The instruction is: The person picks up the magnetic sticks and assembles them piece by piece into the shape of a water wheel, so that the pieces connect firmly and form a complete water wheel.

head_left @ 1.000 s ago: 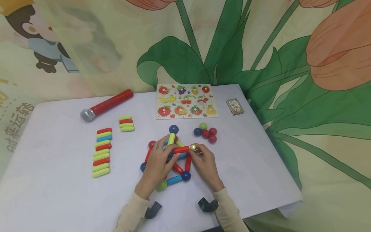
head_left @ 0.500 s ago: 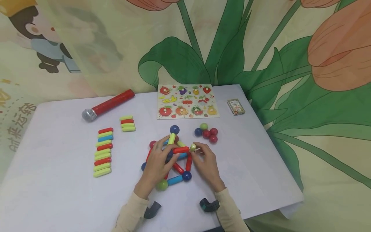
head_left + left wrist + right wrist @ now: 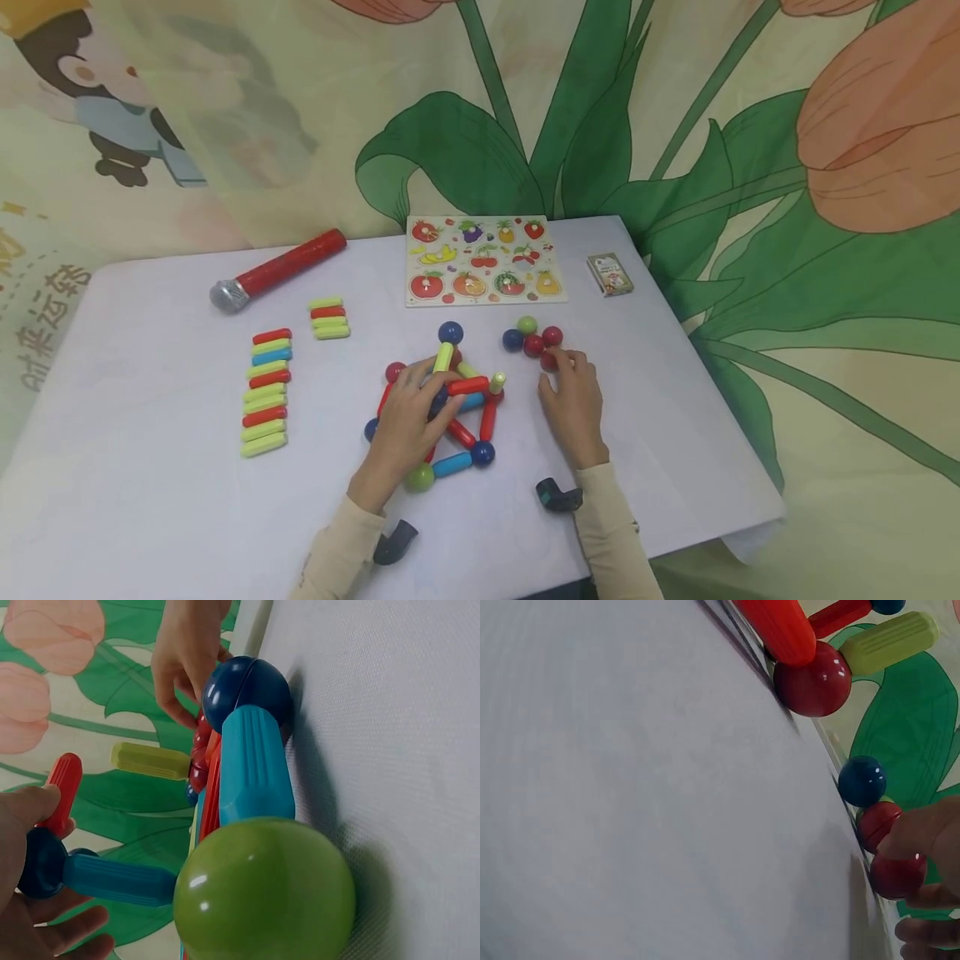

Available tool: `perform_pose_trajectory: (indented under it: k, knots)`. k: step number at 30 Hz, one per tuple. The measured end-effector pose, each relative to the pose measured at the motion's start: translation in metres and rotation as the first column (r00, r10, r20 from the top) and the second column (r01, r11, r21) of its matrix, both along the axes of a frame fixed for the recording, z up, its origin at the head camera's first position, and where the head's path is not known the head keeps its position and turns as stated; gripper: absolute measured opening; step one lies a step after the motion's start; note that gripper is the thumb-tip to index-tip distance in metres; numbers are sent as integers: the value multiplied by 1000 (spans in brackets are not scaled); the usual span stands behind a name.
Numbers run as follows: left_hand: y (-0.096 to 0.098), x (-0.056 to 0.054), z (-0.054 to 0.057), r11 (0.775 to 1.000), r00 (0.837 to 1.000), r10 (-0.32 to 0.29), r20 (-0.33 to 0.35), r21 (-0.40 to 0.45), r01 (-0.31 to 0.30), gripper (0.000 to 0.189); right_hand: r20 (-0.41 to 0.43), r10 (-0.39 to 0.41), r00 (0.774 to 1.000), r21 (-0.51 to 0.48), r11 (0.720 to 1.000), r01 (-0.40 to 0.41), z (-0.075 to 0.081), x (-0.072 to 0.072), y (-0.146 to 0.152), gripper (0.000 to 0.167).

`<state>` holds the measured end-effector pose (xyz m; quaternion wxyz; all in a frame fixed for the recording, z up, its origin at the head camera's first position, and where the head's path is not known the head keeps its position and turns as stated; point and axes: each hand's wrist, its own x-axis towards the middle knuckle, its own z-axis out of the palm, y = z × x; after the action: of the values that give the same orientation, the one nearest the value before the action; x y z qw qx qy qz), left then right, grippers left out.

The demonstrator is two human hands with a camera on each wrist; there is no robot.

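A frame of magnetic sticks and balls stands mid-table, with a green ball (image 3: 266, 892) and a blue stick (image 3: 453, 465) along its near side. My left hand (image 3: 408, 417) holds its raised dark blue ball (image 3: 43, 862), the thumb against a red stick (image 3: 468, 385). From a red corner ball (image 3: 814, 679) a yellow-green stick (image 3: 497, 383) points upward, untouched by either hand. Right of the frame, my right hand (image 3: 576, 408) has thumb and fingers around a red ball (image 3: 898, 876) at the near edge of the loose ball cluster. Fingers partly cover that ball.
Loose sticks lie in a long column (image 3: 265, 392) and a short stack (image 3: 328, 321) at left. Behind are a red microphone (image 3: 288, 265), a fruit puzzle board (image 3: 457, 260) and a small card box (image 3: 610, 275). A blue ball (image 3: 513, 340) sits in the cluster.
My right hand has let go of the upright yellow-green stick and moved right to the loose balls. The stick stays standing on the red corner ball. My left hand has kept its place.
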<state>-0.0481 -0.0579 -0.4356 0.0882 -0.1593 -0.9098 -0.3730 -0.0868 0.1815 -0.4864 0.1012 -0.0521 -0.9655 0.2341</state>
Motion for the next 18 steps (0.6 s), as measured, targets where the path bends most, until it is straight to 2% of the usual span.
perform_pose_trajectory:
  k: [4, 7, 9, 12, 14, 15, 18]
  knots:
    - [2, 1, 0, 1000, 1000, 14, 2, -4, -14, 33, -5, 13, 1000, -13, 1000, -13, -2, 4, -1, 38]
    - [2, 2, 0, 1000, 1000, 24, 3, -15, -24, 35, -78, 76, 994, -145, 986, -86, 4, 11, -6, 36]
    - [2, 2, -1, 999, 999, 32, 2, -23, -32, 36, -163, 139, 977, -277, 944, -180, 12, 15, -10, 36]
    - [2, 1, -1, 999, 999, 42, -5, -26, -42, 37, -285, 221, 933, -427, 842, -330, 25, 19, -19, 36]
    - [2, 1, -2, 999, 999, 42, -10, -21, -42, 37, -317, 252, 915, -481, 788, -384, 31, 20, -24, 36]
    - [2, 0, -2, 999, 999, 39, -12, -18, -40, 37, -316, 266, 911, -501, 769, -398, 33, 21, -26, 36]
    - [2, 1, -2, 999, 999, 34, -19, -16, -34, 37, -275, 312, 909, -523, 745, -414, 32, 22, -31, 35]
